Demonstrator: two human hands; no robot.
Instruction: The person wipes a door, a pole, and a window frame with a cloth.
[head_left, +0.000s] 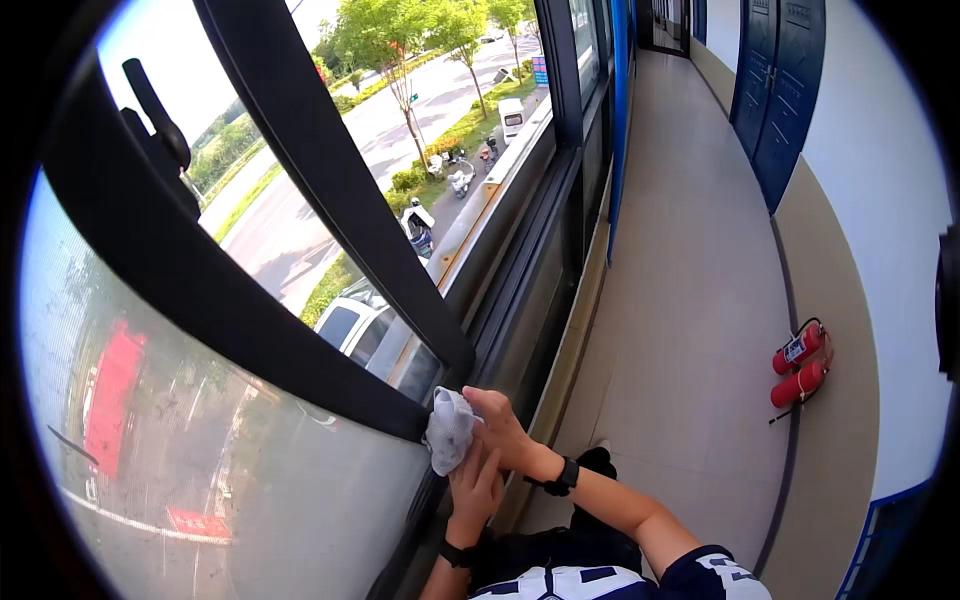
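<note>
A crumpled grey-white cloth point(452, 432) is bunched at the lower corner of the dark window frame point(372, 395). My right hand point(502, 432) grips the cloth from the right, its fingers partly hidden behind the hand. Just below, my left hand point(476, 492) reaches up with its fingers against the cloth's lower right edge; its grip is partly covered. Black bands circle both wrists. Beside the cloth, dark sliding-window tracks point(515, 290) run away along the sill.
A frosted pane point(250, 470) fills the lower left, with a black window handle point(157, 125) above it. Along the right of the corridor floor point(680, 300), two red fire extinguishers point(800, 365) stand by the wall. Blue double doors point(775, 90) are farther on.
</note>
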